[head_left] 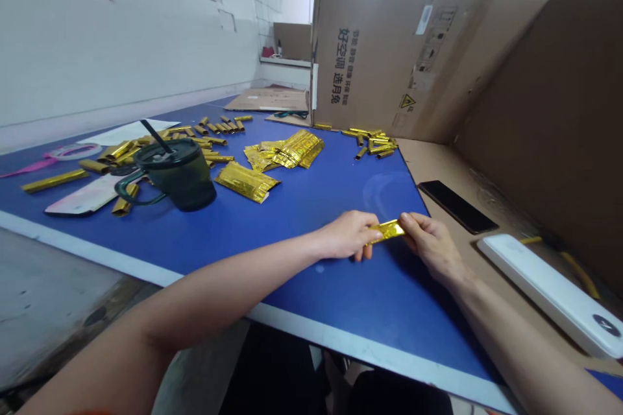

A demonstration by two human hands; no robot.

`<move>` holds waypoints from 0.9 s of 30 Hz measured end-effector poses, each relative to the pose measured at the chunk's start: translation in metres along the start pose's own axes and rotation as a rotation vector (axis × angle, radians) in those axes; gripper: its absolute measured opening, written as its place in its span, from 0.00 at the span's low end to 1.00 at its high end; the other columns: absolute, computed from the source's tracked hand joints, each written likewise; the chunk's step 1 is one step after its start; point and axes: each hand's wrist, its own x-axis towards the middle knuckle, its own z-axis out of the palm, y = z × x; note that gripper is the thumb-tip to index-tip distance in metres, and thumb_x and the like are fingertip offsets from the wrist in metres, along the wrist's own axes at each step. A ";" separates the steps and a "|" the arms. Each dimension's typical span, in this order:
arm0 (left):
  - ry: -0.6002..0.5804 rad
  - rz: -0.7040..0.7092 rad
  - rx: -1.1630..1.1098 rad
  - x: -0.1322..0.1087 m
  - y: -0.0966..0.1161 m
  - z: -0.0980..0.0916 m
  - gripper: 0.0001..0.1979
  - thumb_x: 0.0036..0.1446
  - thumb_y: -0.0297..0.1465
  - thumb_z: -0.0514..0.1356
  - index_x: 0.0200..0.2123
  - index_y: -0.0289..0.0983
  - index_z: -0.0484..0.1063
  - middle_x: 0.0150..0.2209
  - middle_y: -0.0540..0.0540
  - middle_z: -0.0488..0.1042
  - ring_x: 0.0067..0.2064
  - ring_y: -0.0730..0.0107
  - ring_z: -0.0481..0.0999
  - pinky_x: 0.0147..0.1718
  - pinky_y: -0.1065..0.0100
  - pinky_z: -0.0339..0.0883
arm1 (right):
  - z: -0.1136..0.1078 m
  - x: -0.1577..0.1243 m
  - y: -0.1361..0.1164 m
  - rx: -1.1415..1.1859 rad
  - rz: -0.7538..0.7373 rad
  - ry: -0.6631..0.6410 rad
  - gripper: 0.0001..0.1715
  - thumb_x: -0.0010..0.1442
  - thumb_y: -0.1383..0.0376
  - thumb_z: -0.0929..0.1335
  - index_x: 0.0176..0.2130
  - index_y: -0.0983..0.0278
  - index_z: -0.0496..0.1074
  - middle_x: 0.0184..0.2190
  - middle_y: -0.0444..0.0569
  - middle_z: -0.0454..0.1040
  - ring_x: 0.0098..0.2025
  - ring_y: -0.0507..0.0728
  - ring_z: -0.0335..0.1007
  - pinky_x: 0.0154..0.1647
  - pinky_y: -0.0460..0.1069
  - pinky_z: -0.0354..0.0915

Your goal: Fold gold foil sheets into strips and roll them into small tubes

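Observation:
Between my two hands a short strip of shiny gold foil (390, 229), flat and narrow, is stretched over the blue table. My left hand (351, 234) pinches its left end between thumb and fingers. At its right end, the thumb and fingers of my right hand (428, 238) close on it. Flat gold foil packets (247, 181) lie on the table beyond my left hand. A pile of small gold tubes (379, 144) sits farther off, by the cardboard. What my curled fingers cover of the strip is hidden.
A dark green mug (182, 175) with lid and straw stands at left among many gold tubes (119, 150) and a pale phone (80, 198). Tall cardboard (379, 52) walls the back and right. A black phone (457, 207) and white power bank (545, 292) lie right.

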 end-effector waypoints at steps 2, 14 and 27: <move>-0.155 -0.061 -0.126 0.000 -0.002 0.004 0.04 0.54 0.30 0.48 0.30 0.35 0.57 0.18 0.53 0.67 0.16 0.78 0.66 0.16 0.76 0.57 | -0.001 0.000 0.000 -0.010 -0.002 -0.034 0.24 0.52 0.51 0.62 0.17 0.64 0.56 0.12 0.36 0.50 0.15 0.44 0.40 0.15 0.44 0.39; -0.075 0.013 -0.236 -0.001 -0.004 0.014 0.03 0.52 0.26 0.48 0.27 0.35 0.59 0.15 0.57 0.61 0.13 0.83 0.57 0.12 0.78 0.51 | 0.007 -0.004 0.000 -0.007 -0.039 -0.332 0.23 0.53 0.51 0.61 0.19 0.66 0.62 0.12 0.37 0.51 0.15 0.45 0.42 0.16 0.44 0.40; -0.141 0.074 -0.127 -0.005 -0.002 0.009 0.07 0.54 0.31 0.48 0.28 0.35 0.61 0.14 0.57 0.58 0.15 0.82 0.54 0.15 0.77 0.48 | 0.001 -0.005 0.000 0.027 0.020 -0.171 0.27 0.53 0.49 0.60 0.15 0.65 0.58 0.10 0.38 0.50 0.14 0.45 0.41 0.15 0.45 0.39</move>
